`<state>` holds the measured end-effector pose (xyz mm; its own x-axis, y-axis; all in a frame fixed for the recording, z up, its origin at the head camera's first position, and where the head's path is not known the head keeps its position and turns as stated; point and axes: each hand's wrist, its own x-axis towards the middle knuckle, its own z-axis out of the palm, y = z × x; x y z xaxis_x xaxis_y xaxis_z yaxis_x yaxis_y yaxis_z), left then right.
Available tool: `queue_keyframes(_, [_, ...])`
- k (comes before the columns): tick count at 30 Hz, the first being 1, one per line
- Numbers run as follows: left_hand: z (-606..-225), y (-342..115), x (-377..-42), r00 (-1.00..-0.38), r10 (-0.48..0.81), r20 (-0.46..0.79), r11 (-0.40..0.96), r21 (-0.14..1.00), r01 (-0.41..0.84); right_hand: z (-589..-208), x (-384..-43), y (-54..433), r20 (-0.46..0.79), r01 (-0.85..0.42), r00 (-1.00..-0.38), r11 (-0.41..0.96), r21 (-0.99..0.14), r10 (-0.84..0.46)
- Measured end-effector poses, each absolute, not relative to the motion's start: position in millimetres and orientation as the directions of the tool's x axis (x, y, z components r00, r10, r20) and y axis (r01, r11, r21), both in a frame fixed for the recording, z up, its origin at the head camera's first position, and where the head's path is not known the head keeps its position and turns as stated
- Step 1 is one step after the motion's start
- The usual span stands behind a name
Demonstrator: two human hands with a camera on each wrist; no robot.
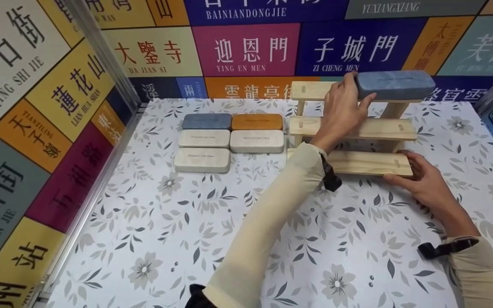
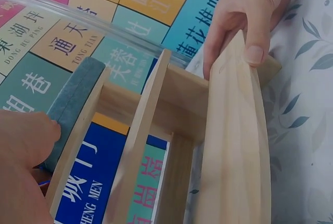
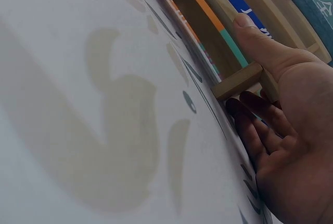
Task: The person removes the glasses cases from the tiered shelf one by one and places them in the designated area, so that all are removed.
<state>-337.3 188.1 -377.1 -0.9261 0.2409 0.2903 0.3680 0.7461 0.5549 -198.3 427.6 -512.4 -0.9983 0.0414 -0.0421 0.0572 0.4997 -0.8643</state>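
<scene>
A three-step wooden rack [image 1: 379, 128] stands at the back right of the table. A blue-grey case [image 1: 396, 84] lies on its top step, and my left hand [image 1: 355, 87] grips the case's left end, thumb in front and fingers over the top. My right hand [image 1: 400, 169] pinches the right end of the bottom step, thumb on top. In the left wrist view the blue-grey case [image 2: 73, 104] shows edge-on beside the rack [image 2: 234, 146]. In the right wrist view the thumb lies along the rack [image 3: 237, 81], the fingers low by the table.
To the left of the rack several cases lie in a block: a blue one [image 1: 206, 121], an orange one [image 1: 256, 122] and three pale ones [image 1: 204, 138]. A floral cloth [image 1: 229, 222] covers the table. Sign-covered walls [image 1: 37, 128] close off the left, back and right.
</scene>
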Motion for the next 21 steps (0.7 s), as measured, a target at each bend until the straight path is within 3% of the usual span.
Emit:
queue_keyframes(12, [-374.2, 179.5, -331.5, -0.944, 0.202, 0.261, 0.683, 0.653, 0.327, -512.6, -197.9, 428.8, -0.043, 0.059, -0.998, 0.51, -0.858, 0.043])
queue_keyframes(21, [-379.3, 164.2, -322.3, -0.916, 0.22, 0.336, 0.66, 0.64, 0.393, -512.5, -197.6, 427.6, -0.028, 0.042, -0.999, 0.501, -0.864, 0.035])
